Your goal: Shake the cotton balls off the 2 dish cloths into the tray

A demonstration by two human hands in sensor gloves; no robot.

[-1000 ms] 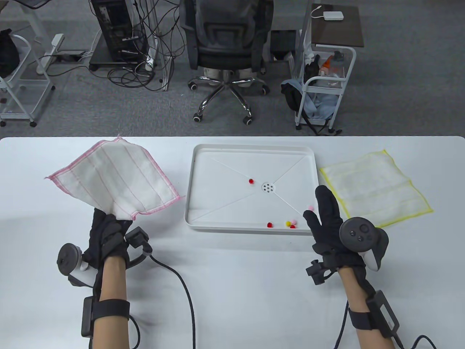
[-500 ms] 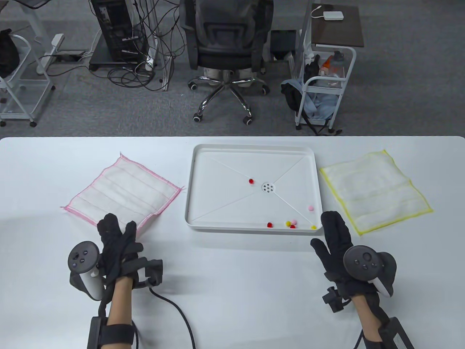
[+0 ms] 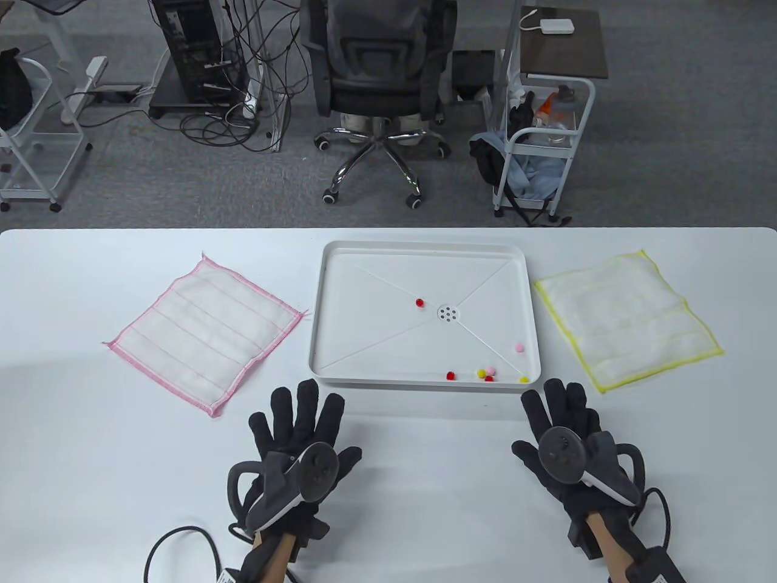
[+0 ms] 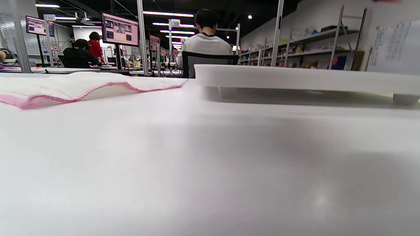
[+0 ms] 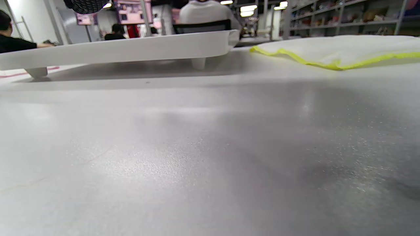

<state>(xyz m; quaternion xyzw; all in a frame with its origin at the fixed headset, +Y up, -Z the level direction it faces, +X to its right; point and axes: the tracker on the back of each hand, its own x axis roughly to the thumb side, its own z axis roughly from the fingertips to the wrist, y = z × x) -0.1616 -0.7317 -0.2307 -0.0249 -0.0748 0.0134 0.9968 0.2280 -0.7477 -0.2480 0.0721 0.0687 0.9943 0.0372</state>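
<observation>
A pink-edged dish cloth (image 3: 203, 331) (image 4: 82, 87) lies flat left of the white tray (image 3: 322, 303) (image 4: 295, 77) (image 5: 131, 49). A yellow-edged dish cloth (image 3: 628, 319) (image 5: 334, 49) lies flat to the tray's right. Several small cotton balls (image 3: 485, 373) in red, yellow and pink sit in the tray, most near its front right corner, one red ball (image 3: 419, 302) near the middle drain. My left hand (image 3: 300, 419) lies flat on the table with fingers spread, holding nothing. My right hand (image 3: 561, 410) lies flat near the tray's front right corner, also empty. Neither wrist view shows any fingers.
Beyond the table's far edge stand an office chair (image 3: 379, 79), a white trolley (image 3: 543, 139) and a computer tower with cables (image 3: 200, 54). Glove cables (image 3: 182, 540) trail off the front edge. People sit at desks in the background of the wrist views.
My left hand let go of the pink-edged cloth, which dropped flat onto the table, then moved right and back and spread flat. My right hand drew back from the tray and flattened.
</observation>
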